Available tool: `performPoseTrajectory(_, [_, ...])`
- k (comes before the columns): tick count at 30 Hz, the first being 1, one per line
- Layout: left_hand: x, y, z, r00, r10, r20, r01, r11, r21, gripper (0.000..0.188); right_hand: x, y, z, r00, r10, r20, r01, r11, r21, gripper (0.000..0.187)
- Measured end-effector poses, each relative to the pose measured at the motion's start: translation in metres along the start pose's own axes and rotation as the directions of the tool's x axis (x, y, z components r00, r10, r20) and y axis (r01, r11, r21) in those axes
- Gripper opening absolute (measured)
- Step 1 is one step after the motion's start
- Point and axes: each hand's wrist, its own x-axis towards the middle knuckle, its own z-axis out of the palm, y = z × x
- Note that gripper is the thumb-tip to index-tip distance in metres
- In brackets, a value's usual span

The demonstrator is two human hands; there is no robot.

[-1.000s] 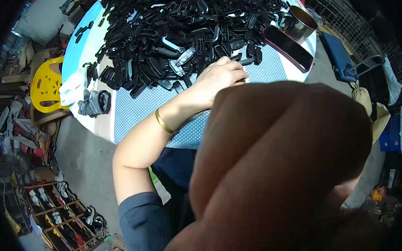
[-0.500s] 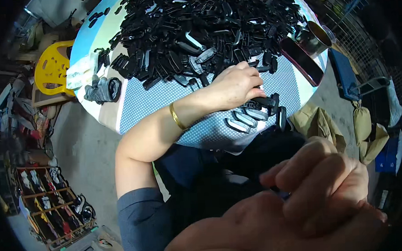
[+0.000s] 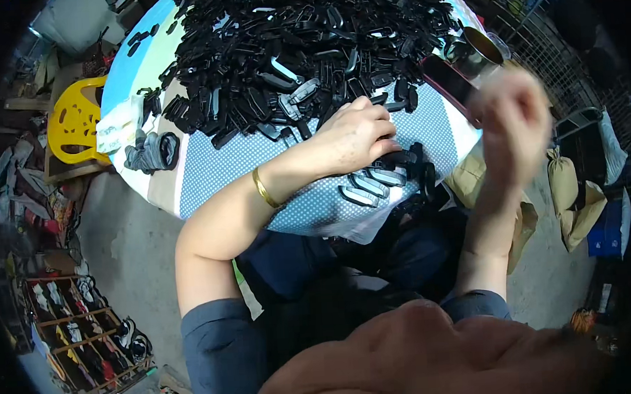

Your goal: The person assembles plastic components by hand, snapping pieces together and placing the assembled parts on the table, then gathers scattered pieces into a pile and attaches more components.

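Observation:
My left hand (image 3: 359,136) lies on the table at the near edge of a big heap of black plastic clip-like parts (image 3: 266,64). Its fingers are curled and the fingertips are hidden, so what they may grip cannot be made out. Beside its thumb sits a small cluster of black parts (image 3: 401,158). Several black parts with pale grey, shiny faces (image 3: 363,187) lie side by side just nearer to me. My right hand (image 3: 515,119) is raised in the air off the table's right edge, bent at the fingers and smeared by motion.
The round table carries a patterned cloth (image 3: 221,173). At its right stand a dark phone (image 3: 446,79) and a metal cup (image 3: 480,49). Rolled grey cloth (image 3: 152,152) lies at the left, near a yellow plastic chair (image 3: 76,120). Brown sacks (image 3: 471,174) stand at the right.
My right hand has swung from close in front of the camera, at the lower right, out and away toward the table's right edge. My left hand stays at the same parts.

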Motion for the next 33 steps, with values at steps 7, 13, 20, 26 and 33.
performPoseTrajectory(7, [0.001, 0.003, -0.001, 0.999, -0.021, 0.036, 0.023, 0.997, -0.070, 0.017, -0.009, 0.100, -0.032, 0.913, 0.406, 0.051, -0.049, 0.233, -0.971, 0.040])
performPoseTrajectory(13, [0.004, -0.002, 0.003, 0.992, -0.013, -0.129, -0.002, 0.993, -0.117, 0.021, -0.006, 0.101, -0.043, 0.877, 0.475, 0.067, -0.131, 0.372, -0.919, 0.037])
performPoseTrajectory(20, [0.014, -0.006, -0.004, 0.834, -0.551, 0.033, 0.283, 0.377, -0.882, 0.034, -0.008, 0.082, -0.020, 0.981, 0.192, -0.010, -0.133, 0.642, -0.755, 0.034])
performPoseTrajectory(26, [0.007, -0.003, 0.006, 0.857, -0.514, -0.030, 0.135, 0.280, -0.950, 0.026, -0.020, 0.077, 0.009, 0.950, 0.075, 0.303, 0.138, 0.769, -0.624, 0.041])
performPoseTrajectory(33, [0.012, -0.010, -0.005, 0.879, -0.475, -0.032, 0.174, 0.382, -0.908, 0.023, -0.015, 0.082, -0.050, 0.839, 0.443, 0.317, 0.061, 0.502, -0.863, 0.043])
